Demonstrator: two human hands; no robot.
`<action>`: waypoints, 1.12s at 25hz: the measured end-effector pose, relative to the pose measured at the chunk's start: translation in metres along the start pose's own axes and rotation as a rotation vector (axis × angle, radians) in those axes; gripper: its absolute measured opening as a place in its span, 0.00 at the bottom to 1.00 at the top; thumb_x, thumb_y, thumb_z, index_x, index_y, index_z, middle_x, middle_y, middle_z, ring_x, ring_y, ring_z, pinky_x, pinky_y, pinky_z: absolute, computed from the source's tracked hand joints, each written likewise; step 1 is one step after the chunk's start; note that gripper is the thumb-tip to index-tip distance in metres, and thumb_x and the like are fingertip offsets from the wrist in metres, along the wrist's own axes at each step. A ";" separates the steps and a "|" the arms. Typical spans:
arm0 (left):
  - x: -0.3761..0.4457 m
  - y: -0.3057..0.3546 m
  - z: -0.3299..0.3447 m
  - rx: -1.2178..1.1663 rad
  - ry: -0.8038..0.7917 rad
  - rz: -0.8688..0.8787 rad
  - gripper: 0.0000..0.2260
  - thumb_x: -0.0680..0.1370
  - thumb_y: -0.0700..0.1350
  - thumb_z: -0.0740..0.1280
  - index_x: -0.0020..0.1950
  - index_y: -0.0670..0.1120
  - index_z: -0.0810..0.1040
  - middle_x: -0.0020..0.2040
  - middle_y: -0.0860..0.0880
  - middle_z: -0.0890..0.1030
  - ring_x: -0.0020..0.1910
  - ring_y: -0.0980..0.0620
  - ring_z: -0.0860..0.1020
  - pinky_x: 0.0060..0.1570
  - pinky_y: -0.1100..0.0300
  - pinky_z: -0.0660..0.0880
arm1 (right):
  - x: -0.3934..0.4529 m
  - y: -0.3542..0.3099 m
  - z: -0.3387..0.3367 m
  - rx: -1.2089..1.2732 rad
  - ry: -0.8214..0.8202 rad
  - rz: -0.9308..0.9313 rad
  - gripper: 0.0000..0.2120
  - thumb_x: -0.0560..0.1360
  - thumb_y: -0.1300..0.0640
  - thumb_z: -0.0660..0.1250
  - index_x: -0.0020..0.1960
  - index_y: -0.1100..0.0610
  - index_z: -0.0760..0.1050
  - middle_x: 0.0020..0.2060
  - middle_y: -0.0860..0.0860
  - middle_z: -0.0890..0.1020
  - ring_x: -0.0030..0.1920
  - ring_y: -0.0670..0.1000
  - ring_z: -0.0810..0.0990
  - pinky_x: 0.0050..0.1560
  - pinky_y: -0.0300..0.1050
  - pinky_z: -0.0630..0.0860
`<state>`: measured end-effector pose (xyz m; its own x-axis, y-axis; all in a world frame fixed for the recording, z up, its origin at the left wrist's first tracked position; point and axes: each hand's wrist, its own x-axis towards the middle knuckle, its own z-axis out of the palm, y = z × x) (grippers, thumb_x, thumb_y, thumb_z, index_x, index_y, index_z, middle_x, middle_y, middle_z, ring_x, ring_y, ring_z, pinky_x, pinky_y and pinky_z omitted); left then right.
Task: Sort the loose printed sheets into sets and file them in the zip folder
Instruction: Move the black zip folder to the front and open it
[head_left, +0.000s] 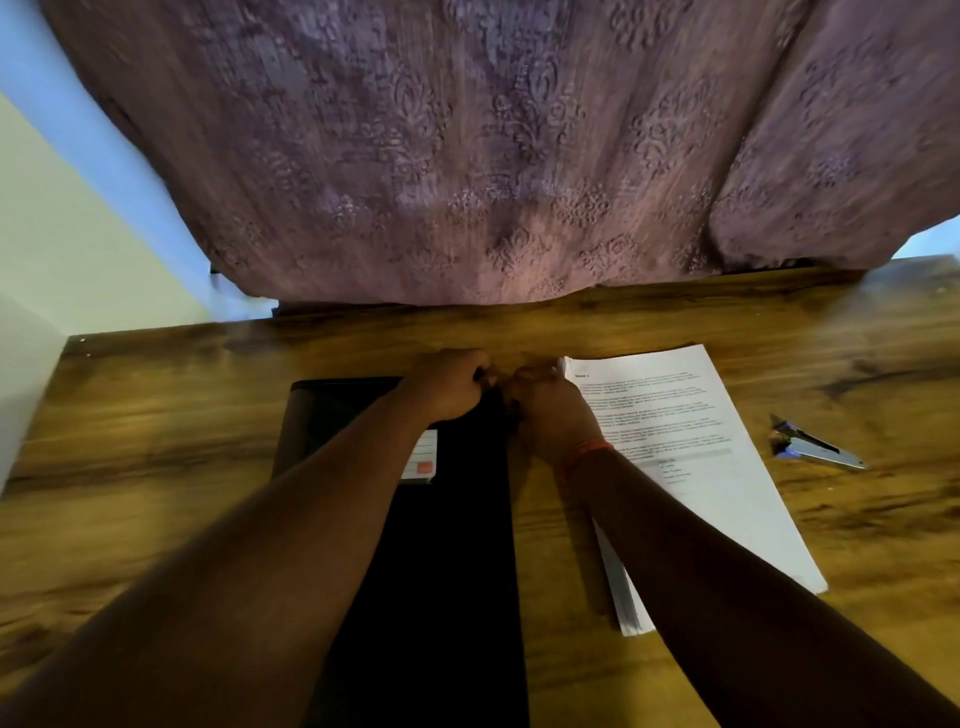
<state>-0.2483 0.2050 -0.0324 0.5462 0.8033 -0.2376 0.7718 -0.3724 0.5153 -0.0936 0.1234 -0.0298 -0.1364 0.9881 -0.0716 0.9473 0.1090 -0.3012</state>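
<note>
A black zip folder (415, 519) lies flat on a wooden desk (156, 467), its long side running from the near edge toward the far side. Both hands meet at its far right corner. The left hand (449, 387) is curled into a fist over the folder's far edge, and the right hand (545, 410) is curled just beside it, knuckles almost touching. The fingers of both close on something small and dark at that corner, but blur and the hands themselves hide what it is, so whether they pinch a zip pull or the folder's edge cannot be told. A thin orange band (589, 451) circles the right wrist.

Just right of the folder, partly under the right forearm, a stack of printed sheets (691, 467) lies slightly askew on the desk, its far left corner touching the right hand. The top sheet carries a short bold heading, several paragraphs of text and a grey bar with a few lines under it; none of it is sharp enough to read. A white label (421, 460) with ruled lines and a red square sits on the folder beside the left forearm; no writing on it can be made out.

Well to the right of the sheets lies a metal stapler (810, 444), apart from everything else. Beyond the far edge of the desk hangs a purple patterned curtain (467, 156), with pale wall (62, 234) at the left.
</note>
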 end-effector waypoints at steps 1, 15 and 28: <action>0.002 -0.002 0.000 -0.011 0.005 -0.008 0.03 0.80 0.47 0.64 0.48 0.54 0.75 0.52 0.50 0.80 0.48 0.51 0.77 0.50 0.53 0.76 | -0.003 0.002 0.000 -0.008 -0.010 -0.026 0.14 0.72 0.65 0.66 0.57 0.60 0.79 0.51 0.58 0.80 0.50 0.61 0.80 0.47 0.52 0.78; -0.058 0.000 0.047 0.435 0.335 0.068 0.19 0.79 0.54 0.60 0.68 0.50 0.73 0.72 0.45 0.69 0.71 0.41 0.64 0.70 0.36 0.59 | -0.051 -0.017 0.020 0.024 0.052 -0.156 0.14 0.71 0.61 0.67 0.56 0.57 0.80 0.50 0.54 0.83 0.48 0.57 0.82 0.49 0.49 0.80; -0.096 -0.007 0.074 0.450 0.272 0.059 0.23 0.83 0.57 0.47 0.78 0.57 0.59 0.80 0.50 0.56 0.80 0.45 0.50 0.74 0.37 0.47 | -0.080 -0.022 0.018 -0.037 -0.049 -0.152 0.06 0.71 0.63 0.69 0.48 0.59 0.80 0.48 0.56 0.81 0.48 0.57 0.80 0.44 0.50 0.77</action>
<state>-0.2818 0.0959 -0.0738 0.5350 0.8442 0.0342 0.8383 -0.5354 0.1030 -0.1086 0.0403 -0.0345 -0.2917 0.9536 -0.0740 0.9247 0.2613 -0.2770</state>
